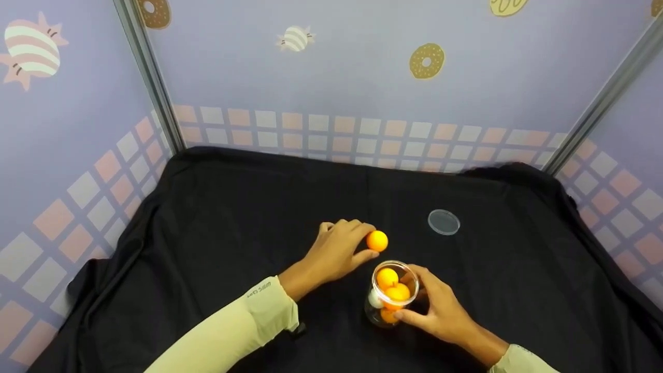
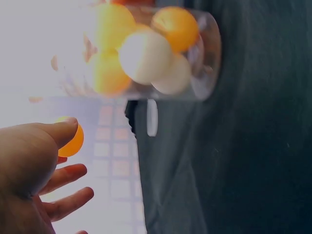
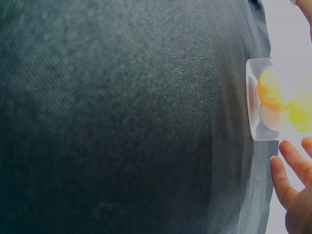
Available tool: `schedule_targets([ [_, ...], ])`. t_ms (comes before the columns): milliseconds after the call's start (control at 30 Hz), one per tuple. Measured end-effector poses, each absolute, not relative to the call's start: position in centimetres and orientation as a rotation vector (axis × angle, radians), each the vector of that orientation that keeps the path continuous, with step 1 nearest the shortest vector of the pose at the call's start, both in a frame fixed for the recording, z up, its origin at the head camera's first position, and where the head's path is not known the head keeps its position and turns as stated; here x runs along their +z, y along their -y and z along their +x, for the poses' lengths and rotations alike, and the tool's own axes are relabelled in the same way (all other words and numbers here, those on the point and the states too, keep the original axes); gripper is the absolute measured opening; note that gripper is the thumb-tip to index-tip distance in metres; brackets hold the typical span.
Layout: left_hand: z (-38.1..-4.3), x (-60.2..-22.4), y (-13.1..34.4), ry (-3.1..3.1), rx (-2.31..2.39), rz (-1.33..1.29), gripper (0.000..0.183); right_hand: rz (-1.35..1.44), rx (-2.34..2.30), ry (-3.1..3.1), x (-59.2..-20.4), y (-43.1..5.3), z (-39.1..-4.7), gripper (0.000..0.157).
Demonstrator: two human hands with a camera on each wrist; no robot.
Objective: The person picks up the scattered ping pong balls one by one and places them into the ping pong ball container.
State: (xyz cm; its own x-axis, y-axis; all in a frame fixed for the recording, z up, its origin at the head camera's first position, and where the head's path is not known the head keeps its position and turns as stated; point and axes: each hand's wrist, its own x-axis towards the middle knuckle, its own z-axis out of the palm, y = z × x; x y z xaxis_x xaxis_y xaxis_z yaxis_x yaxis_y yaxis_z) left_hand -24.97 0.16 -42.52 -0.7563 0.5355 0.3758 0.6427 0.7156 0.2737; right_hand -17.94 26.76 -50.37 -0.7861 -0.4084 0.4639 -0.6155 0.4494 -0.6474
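Observation:
My left hand (image 1: 337, 249) pinches an orange ping-pong ball (image 1: 377, 241) between thumb and fingers, a little above and to the left of the jar's mouth. The clear cylindrical jar (image 1: 372, 314) stands upright on the black cloth without a lid. Several orange ping-pong balls (image 2: 176, 29) and white ones (image 2: 146, 57) lie inside it. On the jar's right side, my right hand (image 1: 444, 311) holds it, thumb at the front and fingers behind. In the right wrist view bright glare washes out part of the jar (image 3: 258, 134).
A round clear lid (image 1: 444, 222) lies flat on the black cloth (image 1: 259, 207), beyond the jar and to its right. Patterned wall panels (image 1: 357, 77) enclose the cloth at the back and both sides. A small dark object (image 1: 299, 330) sits by the left cuff.

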Motion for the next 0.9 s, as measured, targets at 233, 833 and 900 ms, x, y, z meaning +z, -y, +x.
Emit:
schedule_targets([
  [233,-23.4,-41.0,-0.3,2.588,-0.584,-0.99,0.046,0.904,1.227,2.445,-50.4,-26.8,-18.0,0.08],
  [833,-20.4,-40.8,-1.1,2.503,-0.462,-1.167,0.044,0.907,1.183,2.448,-50.4,-26.9,-17.9,0.082],
  [900,-20.2,-40.8,-1.2,2.497,-0.462,-1.179,0.044,0.9,1.187,2.454,-50.4,-26.9,-17.9,0.082],
])
